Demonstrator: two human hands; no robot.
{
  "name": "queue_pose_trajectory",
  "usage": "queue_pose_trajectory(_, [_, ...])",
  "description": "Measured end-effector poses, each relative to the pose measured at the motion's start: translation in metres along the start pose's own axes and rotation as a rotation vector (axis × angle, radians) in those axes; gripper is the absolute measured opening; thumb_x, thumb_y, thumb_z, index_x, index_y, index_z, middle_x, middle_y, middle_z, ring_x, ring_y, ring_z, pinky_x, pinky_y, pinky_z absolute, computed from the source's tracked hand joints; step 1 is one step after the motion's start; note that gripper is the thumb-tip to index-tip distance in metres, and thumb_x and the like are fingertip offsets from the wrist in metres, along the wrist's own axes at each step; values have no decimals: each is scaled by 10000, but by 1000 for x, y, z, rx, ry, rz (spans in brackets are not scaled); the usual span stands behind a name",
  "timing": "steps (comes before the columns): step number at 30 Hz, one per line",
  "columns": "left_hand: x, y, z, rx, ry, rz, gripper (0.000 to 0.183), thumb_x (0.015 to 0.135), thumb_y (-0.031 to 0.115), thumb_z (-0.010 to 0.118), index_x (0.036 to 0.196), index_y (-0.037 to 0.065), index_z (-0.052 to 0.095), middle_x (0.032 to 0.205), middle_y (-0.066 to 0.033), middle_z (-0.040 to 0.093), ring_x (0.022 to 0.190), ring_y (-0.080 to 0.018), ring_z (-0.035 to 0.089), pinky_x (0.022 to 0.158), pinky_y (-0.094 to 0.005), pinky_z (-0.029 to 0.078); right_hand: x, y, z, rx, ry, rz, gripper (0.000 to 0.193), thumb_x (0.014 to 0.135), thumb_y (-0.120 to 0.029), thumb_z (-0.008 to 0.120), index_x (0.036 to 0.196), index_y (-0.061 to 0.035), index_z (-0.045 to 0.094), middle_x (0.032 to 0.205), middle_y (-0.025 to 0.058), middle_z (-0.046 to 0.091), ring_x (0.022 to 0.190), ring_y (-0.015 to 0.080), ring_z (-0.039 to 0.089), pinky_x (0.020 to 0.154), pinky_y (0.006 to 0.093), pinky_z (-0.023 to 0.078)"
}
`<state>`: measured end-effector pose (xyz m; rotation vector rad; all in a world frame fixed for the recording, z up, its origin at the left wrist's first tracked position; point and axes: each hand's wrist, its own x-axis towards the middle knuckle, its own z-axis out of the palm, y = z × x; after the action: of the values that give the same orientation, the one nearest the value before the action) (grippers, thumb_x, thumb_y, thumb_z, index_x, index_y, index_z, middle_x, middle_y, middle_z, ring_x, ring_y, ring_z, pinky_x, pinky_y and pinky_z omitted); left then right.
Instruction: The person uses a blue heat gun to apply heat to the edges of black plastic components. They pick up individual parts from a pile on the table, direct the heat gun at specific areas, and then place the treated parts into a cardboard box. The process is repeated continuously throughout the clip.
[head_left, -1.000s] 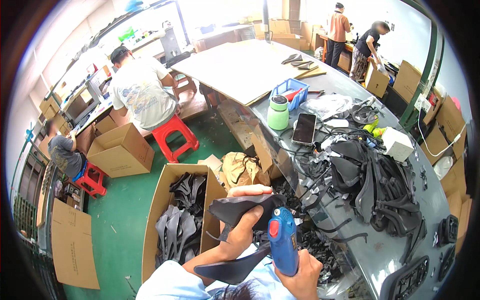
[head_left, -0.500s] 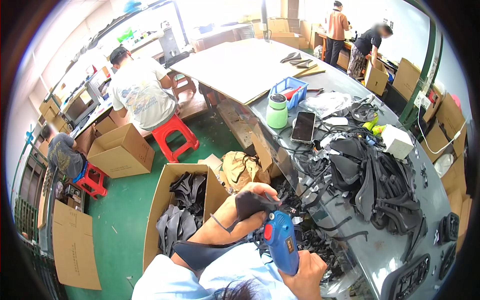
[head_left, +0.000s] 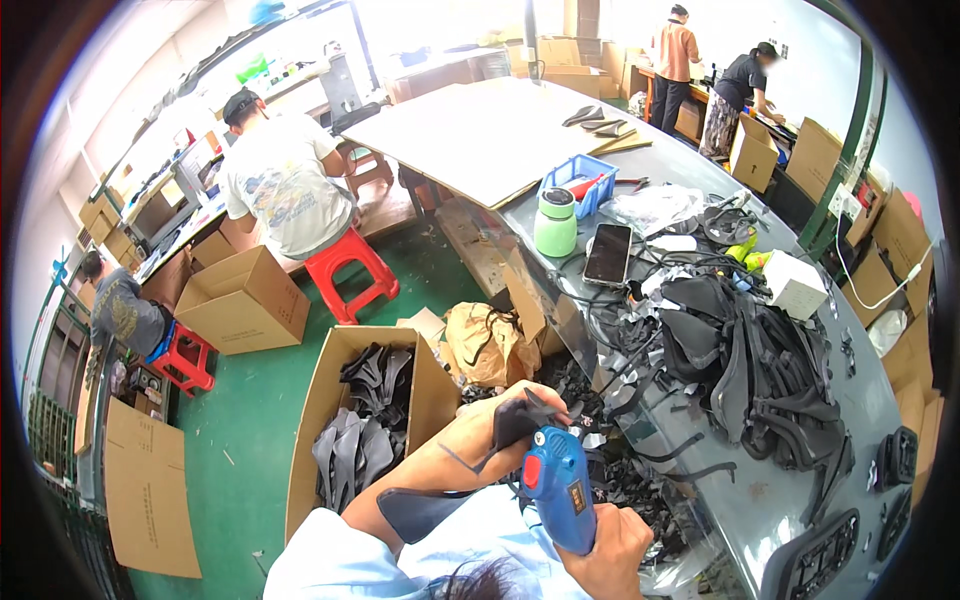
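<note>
My left hand (head_left: 497, 412) is closed round a black, flexible shaped piece (head_left: 512, 424). A thin dark strip curls off it, and a wide black flap (head_left: 425, 512) hangs under my left forearm. My right hand (head_left: 612, 548) grips the handle of a blue electric cutter (head_left: 562, 495) with a red button. The cutter's head meets the black piece by my left fingertips; its tip is partly hidden. Left of my forearm, a cardboard box (head_left: 300, 455) holds several similar black pieces (head_left: 355, 455). Black scraps (head_left: 625, 485) lie heaped beyond the cutter.
On the grey table (head_left: 730, 500) at right lie a pile of black pieces (head_left: 760, 370), a phone (head_left: 607, 255), a green bottle (head_left: 554, 225), a blue basket (head_left: 597, 185) and a white box (head_left: 795, 284). People sit on red stools (head_left: 350, 270) at left; others stand at far right.
My left hand has turned, and the black piece has tilted against the cutter's head. The right hand has barely moved. At far right, a person has straightened up from a box.
</note>
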<state>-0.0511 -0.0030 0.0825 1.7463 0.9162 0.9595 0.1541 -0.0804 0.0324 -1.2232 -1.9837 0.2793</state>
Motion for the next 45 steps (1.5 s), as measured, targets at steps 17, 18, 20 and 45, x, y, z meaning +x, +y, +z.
queue_pose_trajectory(17, [-10,-23,-8,402,-416,-141,347,784,53,580,1118,4,498,954,-185,584,895,-314,582,764,-369,466,4,0,-8,120,8,-62,341,632,-214,753,766,-37,493,600,134,495,528,324,501,479,412,384])
queue_pose_trajectory(18, [-20,-52,-10,488,-524,40,410,800,68,583,1183,9,450,937,-210,584,885,-311,581,755,-368,465,6,-3,-12,144,19,-68,360,625,-217,766,767,-36,489,604,138,500,532,328,506,483,413,389])
queue_pose_trajectory(20, [-13,-36,-3,151,-543,-95,459,814,85,581,1230,13,400,985,-198,577,936,-276,573,786,-348,453,9,8,-4,157,69,-22,351,596,-163,769,786,-36,503,617,109,512,518,310,511,488,394,399])
queue_pose_trajectory(45, [-8,-34,63,-1035,659,62,445,855,283,545,1217,47,439,1164,-122,517,1101,-223,500,955,-372,386,6,23,9,184,2,296,434,585,-229,820,792,-32,492,614,91,553,536,252,565,518,333,441])
